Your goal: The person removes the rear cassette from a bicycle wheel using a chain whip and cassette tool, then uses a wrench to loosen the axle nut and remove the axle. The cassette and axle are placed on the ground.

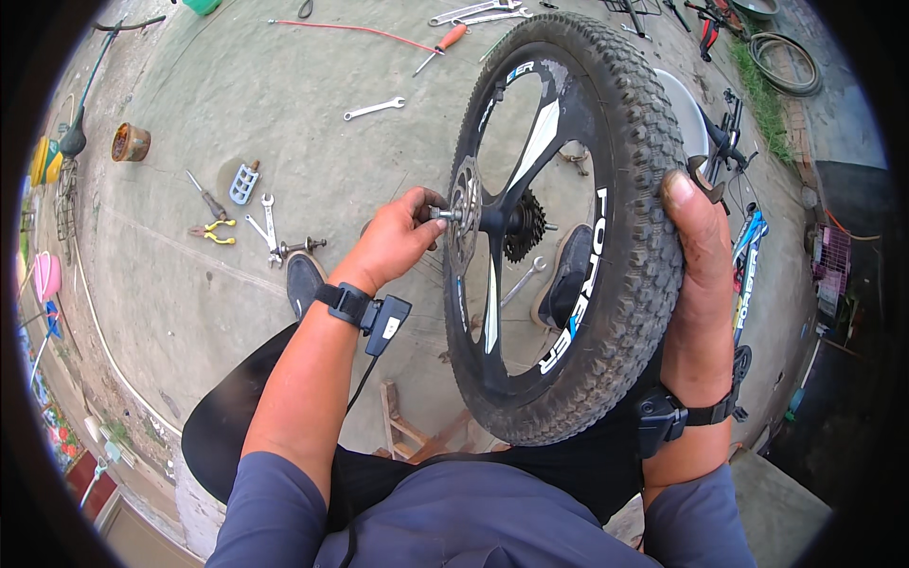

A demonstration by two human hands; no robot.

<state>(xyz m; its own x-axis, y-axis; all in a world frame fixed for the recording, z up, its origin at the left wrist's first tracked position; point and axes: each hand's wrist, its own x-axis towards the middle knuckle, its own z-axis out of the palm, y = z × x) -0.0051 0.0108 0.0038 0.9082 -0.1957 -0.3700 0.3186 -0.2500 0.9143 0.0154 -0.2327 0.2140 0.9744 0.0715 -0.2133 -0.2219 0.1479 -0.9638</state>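
A black bicycle wheel with a knobby tyre, molded spokes and white rim lettering stands upright between my legs. My left hand pinches a small silver axle fitting at the hub, beside the brake disc. My right hand grips the tyre on its right side, the thumb on the tread. A black sprocket cassette shows behind the spokes, on the other side of the hub from my left hand.
Several wrenches, red-handled screwdriver, yellow pliers, blue pedal and loose axle lie on concrete. A rusty can is left; a bicycle frame, white basin and coiled tyres are right; a wooden piece is underneath.
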